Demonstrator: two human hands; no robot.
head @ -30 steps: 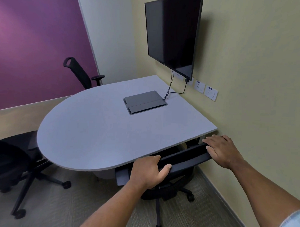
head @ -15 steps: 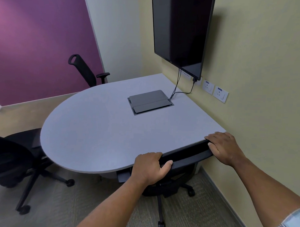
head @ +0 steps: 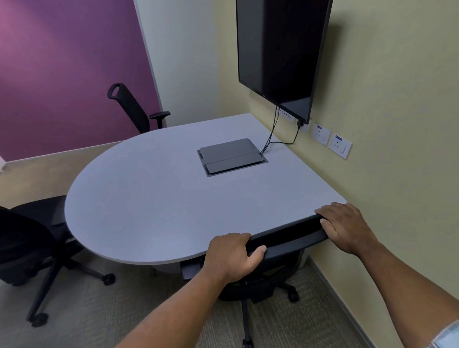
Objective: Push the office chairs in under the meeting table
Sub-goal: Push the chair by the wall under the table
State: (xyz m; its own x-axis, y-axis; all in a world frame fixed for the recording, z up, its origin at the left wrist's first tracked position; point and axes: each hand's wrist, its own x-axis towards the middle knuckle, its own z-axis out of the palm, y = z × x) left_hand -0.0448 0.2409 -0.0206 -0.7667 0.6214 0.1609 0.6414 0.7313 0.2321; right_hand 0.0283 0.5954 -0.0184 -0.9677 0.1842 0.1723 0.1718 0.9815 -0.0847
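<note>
A black office chair (head: 286,239) stands at the near edge of the grey meeting table (head: 149,197), its backrest top touching the table edge and its seat hidden underneath. My left hand (head: 232,254) grips the left end of the backrest top. My right hand (head: 346,227) lies on the right end, fingers curled over it. A second black chair (head: 20,239) stands at the table's left, its seat partly under the rounded end. A third chair (head: 133,109) stands at the far side, close against the table.
A black TV (head: 279,50) hangs on the yellow wall to the right, with cables running to a grey cable box (head: 230,157) set in the tabletop. Wall sockets (head: 331,142) sit beside it. The near chair's castors (head: 247,347) rest on grey carpet.
The near chair has rolled forward under the table with both hands on its backrest; the backrest top now meets the table edge. My view has moved closer.
</note>
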